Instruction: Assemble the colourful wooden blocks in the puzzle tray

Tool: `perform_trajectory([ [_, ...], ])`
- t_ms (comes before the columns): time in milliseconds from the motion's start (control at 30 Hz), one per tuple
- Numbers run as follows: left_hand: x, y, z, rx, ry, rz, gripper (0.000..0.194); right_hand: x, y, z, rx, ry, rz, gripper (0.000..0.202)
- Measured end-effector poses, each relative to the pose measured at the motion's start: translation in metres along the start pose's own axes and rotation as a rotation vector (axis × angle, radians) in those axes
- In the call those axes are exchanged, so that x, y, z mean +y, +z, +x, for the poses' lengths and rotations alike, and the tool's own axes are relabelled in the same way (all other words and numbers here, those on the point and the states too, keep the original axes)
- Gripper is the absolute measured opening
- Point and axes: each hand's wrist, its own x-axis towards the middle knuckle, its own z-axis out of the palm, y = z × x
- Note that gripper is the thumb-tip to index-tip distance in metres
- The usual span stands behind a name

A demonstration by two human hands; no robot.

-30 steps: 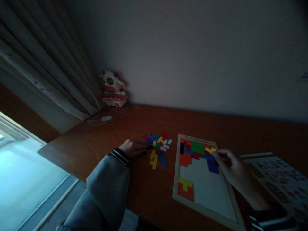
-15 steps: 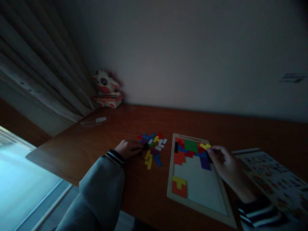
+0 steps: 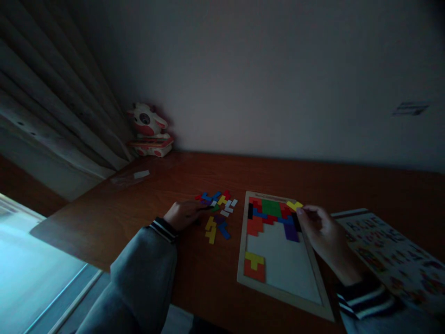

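My right hand (image 3: 321, 232) pinches a yellow puzzle piece (image 3: 294, 205) over the top right corner of a wooden puzzle board (image 3: 241, 260). Red, green, blue, black, orange and purple pieces lie in the upper part of the board. A yellow piece (image 3: 255, 258) and an orange piece (image 3: 254, 271) sit at its lower left. Beside a loose pile of coloured pieces (image 3: 222, 200) on the table is my left hand (image 3: 184, 214), palm down, fingers closed on what looks like a black puzzle piece (image 3: 207, 208). Its fingertips are dim and partly hidden.
A printed pattern sheet (image 3: 382, 241) lies right of the board, under my right forearm. On the brown table (image 3: 146, 208) a cow-shaped toy (image 3: 151, 132) stands at the back left, near a curtain (image 3: 59, 93). Clear plastic with a white label (image 3: 141, 174) lies before it.
The view has shifted slightly, so everything sits a little further left. My right hand still holds the yellow piece at the board's corner. My left fingers have moved slightly beside the pile.
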Motion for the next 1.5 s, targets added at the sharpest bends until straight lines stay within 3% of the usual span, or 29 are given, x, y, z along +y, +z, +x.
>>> perform_trajectory([
  [133,0.030,0.016,0.021,0.137,-0.112,-0.139,0.021,-0.005,0.002,0.000,0.033,0.004,0.044,0.041],
  [300,0.082,0.056,0.062,0.101,-0.090,-0.337,0.021,-0.011,0.004,-0.004,-0.039,-0.050,0.209,0.036],
  [467,0.116,0.086,0.089,0.061,-0.118,-0.407,0.022,-0.021,0.000,-0.012,-0.218,-0.176,0.141,0.023],
  [733,0.119,0.094,0.082,0.011,-0.208,-0.662,0.029,-0.038,0.001,-0.019,-0.375,-0.153,0.237,0.021],
  [867,0.120,0.097,0.079,-0.020,-0.390,-1.001,0.051,-0.040,0.000,-0.019,-0.375,0.033,0.407,0.027],
  [967,0.120,0.102,0.078,-0.057,-0.466,-1.134,0.064,-0.042,-0.003,-0.018,-0.398,0.120,0.470,0.031],
  [1133,0.121,0.108,0.075,-0.120,-0.440,-1.078,0.042,-0.049,-0.002,-0.021,-0.515,0.059,0.487,0.032],
  [1233,0.122,0.105,0.076,-0.092,-0.410,-0.990,0.039,-0.052,-0.001,-0.023,-0.588,0.027,0.485,0.033],
  [1300,0.123,0.102,0.078,-0.046,-0.418,-0.954,0.041,-0.049,-0.002,-0.021,-0.531,0.033,0.453,0.032],
  [1400,0.122,0.098,0.081,0.027,-0.435,-0.906,0.042,-0.034,-0.010,-0.017,-0.308,0.010,0.342,0.028],
  [1500,0.121,0.098,0.081,0.051,-0.444,-0.875,0.042,-0.012,-0.027,-0.017,-0.078,-0.196,0.077,0.022],
])
